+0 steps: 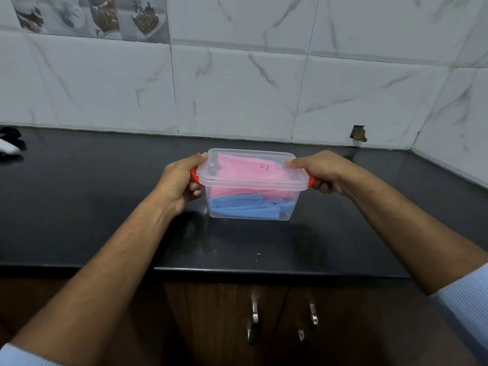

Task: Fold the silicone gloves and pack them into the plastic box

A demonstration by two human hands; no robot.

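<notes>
We are looking at the plastic box [250, 204] sitting on the black tabletop [92, 207], roughly in the middle of it and a little back from the front edge. Its clear lid [252, 169] is lying on top, and through the clear walls we are seeing a pink glove [245, 167] folded above a blue glove [243, 206], both packed inside. We are holding the box at its two ends — our left hand [179, 183] is wrapping around the orange clasp [194, 175] on the left, thumb pressing on the lid's corner and the other fingers curling under the rim, so that grip is closed on the box. Our right hand [323, 171] is doing the same on the other side, thumb tip resting on the lid's far right corner while the fingers are folding around the orange clasp [312, 180] there — also a closed hold on the box. Both forearms are reaching in from the near edge, with pale blue sleeves [467, 307] showing at the lower corners. Behind the tabletop a wall of white marbled tiles [237, 88] is rising, one tile chipped at its base to the right. Below the front edge, dark wooden cabinet doors [224, 326] with metal handles [254, 315] are showing. At the far left of the tabletop a dark and white object [9, 143] is lying half out of view; we cannot tell what it is.
</notes>
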